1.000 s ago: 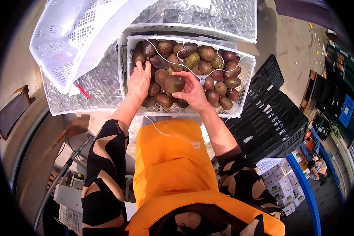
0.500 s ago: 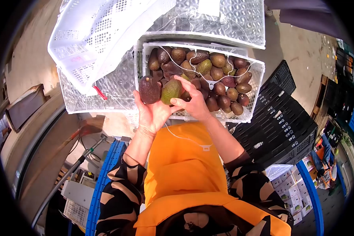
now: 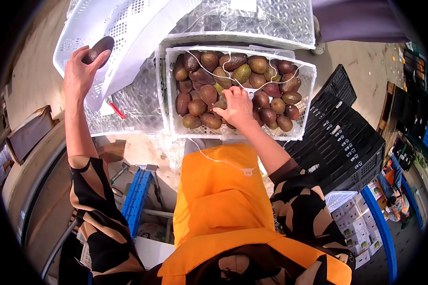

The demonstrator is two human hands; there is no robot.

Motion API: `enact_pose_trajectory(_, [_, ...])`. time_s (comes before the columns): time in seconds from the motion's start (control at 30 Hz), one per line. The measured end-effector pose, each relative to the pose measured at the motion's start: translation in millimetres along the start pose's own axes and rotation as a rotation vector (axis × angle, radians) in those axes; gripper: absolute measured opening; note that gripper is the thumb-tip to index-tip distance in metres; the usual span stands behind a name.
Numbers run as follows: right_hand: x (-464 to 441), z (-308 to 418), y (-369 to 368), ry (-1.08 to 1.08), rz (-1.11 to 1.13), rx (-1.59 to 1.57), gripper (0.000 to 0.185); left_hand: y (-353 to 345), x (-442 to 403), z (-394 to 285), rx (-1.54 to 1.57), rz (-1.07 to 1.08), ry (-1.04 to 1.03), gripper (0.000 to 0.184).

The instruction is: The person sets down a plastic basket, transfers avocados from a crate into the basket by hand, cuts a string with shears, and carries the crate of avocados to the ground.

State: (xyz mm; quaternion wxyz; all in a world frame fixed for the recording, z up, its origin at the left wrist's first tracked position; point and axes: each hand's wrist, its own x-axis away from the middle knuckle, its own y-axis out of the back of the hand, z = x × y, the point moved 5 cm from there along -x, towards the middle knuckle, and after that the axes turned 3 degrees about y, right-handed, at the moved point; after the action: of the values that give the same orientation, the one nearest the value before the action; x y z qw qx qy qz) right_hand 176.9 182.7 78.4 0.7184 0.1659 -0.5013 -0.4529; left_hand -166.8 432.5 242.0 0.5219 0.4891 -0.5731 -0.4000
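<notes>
Black crates (image 3: 342, 147) stand at right — near them white boxes (image 3: 351, 216), a blue rail (image 3: 386, 237); farther right, a person (image 3: 392, 190).

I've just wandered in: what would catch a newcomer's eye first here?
Probably the bright orange apron, filling the lower middle of the view. Just above it, dark avocados crowd a pale plastic crate, with the person's right hand among them. At upper left, the left hand holds up one avocado against a perforated white crate.
</notes>
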Motion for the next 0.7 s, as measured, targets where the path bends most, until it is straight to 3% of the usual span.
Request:
enact_pose_trajectory(0.03, [-1.7, 6.7, 4.6, -0.004, 0.082, 0.062, 0.064, -1.9, 13.5, -20.1, -0.061, 0.014, 0.006, 0.056])
enact_pose_trajectory(0.1, [1.8, 16.7, 3.3, -0.019, 0.248, 0.184, 0.068, -6.9, 46.6, -40.5, 0.195, -0.371, -0.214, 0.029])
enact_pose_trajectory(0.17, [6.7, 14.6, -12.8, 0.014, 0.244, 0.304, 0.075, -17.2, 110.4, -94.7, 0.475, -0.459, -0.305, 0.015])
enact_pose_trajectory(0.2, [7.0, 10.7, -17.1, 0.041, 0.220, 0.323, 0.076, -51.3, 143.5, -112.3, 0.693, -0.296, -0.418, 0.022])
enact_pose_trajectory(0.23, [6.4, 10.0, -18.0, 0.070, 0.195, 0.339, 0.077, -83.4, 169.9, -137.8, 0.496, -0.001, -0.558, 0.024])
enact_pose_trajectory(0.27, [3.8, 11.0, -14.7, 0.057, 0.211, 0.332, 0.075, -130.7, 191.7, -143.1, 0.222, 0.291, -0.566, 0.035])
enact_pose_trajectory(0.37, [-6.2, 9.4, -14.3, 0.001, 0.275, 0.306, 0.069, -217.2, 205.4, -117.8, -0.522, 0.535, -0.381, 0.084])
enact_pose_trajectory(0.47, [-6.9, 5.7, -3.5, 0.061, 0.288, 0.228, 0.061, -233.0, 197.0, -127.5, -0.581, 0.599, -0.433, 0.079])
enact_pose_trajectory(0.53, [6.0, -1.5, 2.2, 0.222, 0.199, 0.175, 0.060, -234.7, 185.2, -129.9, -0.588, 0.655, -0.447, 0.073])
enact_pose_trajectory(0.63, [15.3, -7.6, 6.0, 0.349, 0.172, 0.168, 0.062, -243.8, 187.9, -132.1, -0.153, 0.773, -0.300, 0.063])
enact_pose_trajectory(0.7, [9.7, -4.0, -1.7, 0.324, 0.233, 0.259, 0.064, -242.0, 200.6, -146.3, -0.057, 0.770, -0.343, 0.082])
